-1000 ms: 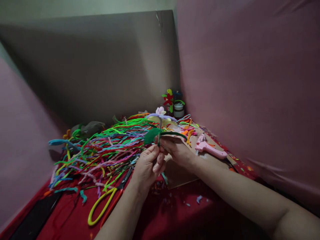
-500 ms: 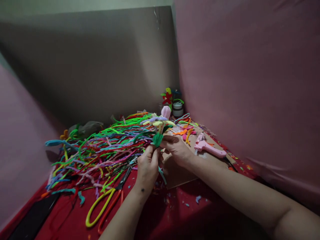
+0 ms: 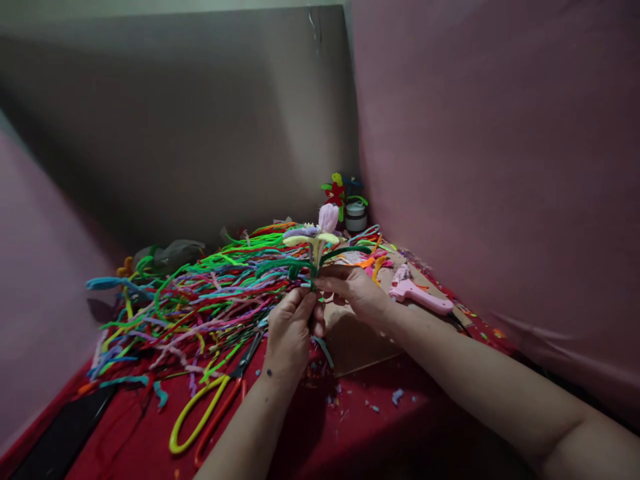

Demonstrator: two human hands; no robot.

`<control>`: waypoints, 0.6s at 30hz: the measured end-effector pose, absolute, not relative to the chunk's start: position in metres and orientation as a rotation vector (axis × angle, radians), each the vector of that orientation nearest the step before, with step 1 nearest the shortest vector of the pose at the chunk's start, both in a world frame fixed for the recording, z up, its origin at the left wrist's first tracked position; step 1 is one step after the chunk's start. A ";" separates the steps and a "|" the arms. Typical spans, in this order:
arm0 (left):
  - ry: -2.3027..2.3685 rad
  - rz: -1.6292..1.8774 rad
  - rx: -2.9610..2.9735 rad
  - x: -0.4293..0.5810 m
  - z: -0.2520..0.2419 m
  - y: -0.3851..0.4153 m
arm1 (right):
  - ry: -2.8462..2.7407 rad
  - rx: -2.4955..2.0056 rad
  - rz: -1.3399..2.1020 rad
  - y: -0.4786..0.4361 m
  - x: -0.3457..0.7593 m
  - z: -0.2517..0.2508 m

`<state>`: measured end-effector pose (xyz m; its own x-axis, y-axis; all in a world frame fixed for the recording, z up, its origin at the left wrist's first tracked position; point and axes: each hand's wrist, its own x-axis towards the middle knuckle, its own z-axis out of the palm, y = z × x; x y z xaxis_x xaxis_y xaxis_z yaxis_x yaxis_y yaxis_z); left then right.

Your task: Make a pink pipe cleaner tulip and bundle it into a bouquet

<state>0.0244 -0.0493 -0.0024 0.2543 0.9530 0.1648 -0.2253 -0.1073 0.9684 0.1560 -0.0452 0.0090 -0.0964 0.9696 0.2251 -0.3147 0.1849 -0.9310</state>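
A pipe-cleaner flower bunch stands upright between my hands, with pink, lilac and pale yellow blooms on top. Dark green leaves spread out to both sides below the blooms. My left hand is closed round the lower stem. The thumb and fingers of my right hand pinch the stem just above, below the right-hand leaf. The stem's bottom end is mostly hidden by my fingers.
Loose pipe cleaners pile up at the left. Scissors lie in front of them. A pink glue gun rests on cardboard at the right. Behind stand a small white jar and a red flower. A black phone-like slab lies at left.
The flower bunch has turned, and its green leaves now spread to left and right instead of showing a green face toward me. My hands stay on the stem.
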 end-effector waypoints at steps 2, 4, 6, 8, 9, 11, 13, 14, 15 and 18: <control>0.719 1.191 1.193 0.026 0.001 -0.053 | -1.179 -0.756 1.293 -0.043 0.159 0.007; 0.643 1.139 1.116 0.026 0.005 -0.055 | -1.182 -0.683 1.371 -0.040 0.161 0.003; 0.568 1.026 1.068 0.024 0.008 -0.055 | -1.160 -0.571 1.496 -0.038 0.161 -0.001; 0.530 0.914 1.077 0.022 0.009 -0.053 | -1.104 -0.517 1.573 -0.037 0.159 -0.003; 0.543 0.887 1.126 0.021 0.009 -0.052 | -1.088 -0.513 1.592 -0.037 0.158 -0.004; 0.656 0.928 1.335 0.019 0.006 -0.050 | -1.078 -0.534 1.573 -0.037 0.156 -0.004; 0.866 1.058 1.656 0.018 0.002 -0.048 | -1.056 -0.574 1.491 -0.038 0.154 -0.004; 0.982 1.126 1.807 0.018 -0.001 -0.048 | -1.043 -0.597 1.439 -0.038 0.153 -0.004; 1.083 1.180 1.922 0.019 -0.003 -0.048 | -1.033 -0.619 1.378 -0.038 0.152 -0.005; 1.157 1.193 1.959 0.021 -0.005 -0.049 | -1.111 -0.672 1.258 -0.040 0.151 -0.004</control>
